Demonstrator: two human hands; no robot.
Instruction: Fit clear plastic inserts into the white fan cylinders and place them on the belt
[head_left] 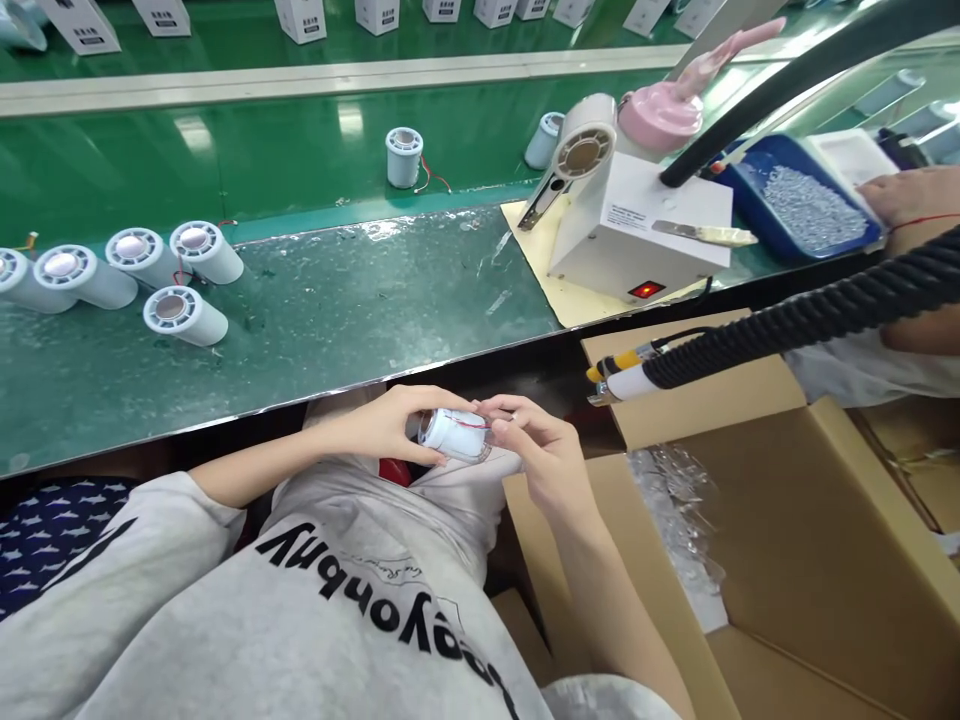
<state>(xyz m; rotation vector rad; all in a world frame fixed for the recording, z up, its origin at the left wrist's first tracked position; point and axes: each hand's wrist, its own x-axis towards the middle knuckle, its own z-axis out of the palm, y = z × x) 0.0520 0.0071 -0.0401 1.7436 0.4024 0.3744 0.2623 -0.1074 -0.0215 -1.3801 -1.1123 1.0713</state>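
Observation:
Over my lap, in front of the bench edge, a light-blue cylindrical motor-like part lies on its side between my hands. My left hand is wrapped round its left end, thumb below and fingers above. Thin red wires run along its upper side toward the right end. There my right hand has its thumb and fingers pinched together at the end of the part. The fingertips partly hide what they grip. Clear film seems to surround the part's right end.
Several similar light-blue cylinders stand on the green bench. A white box-shaped device carries a tape roll and a knife. A black corrugated hose hangs above an open cardboard box. A co-worker's hand is beside a blue tray.

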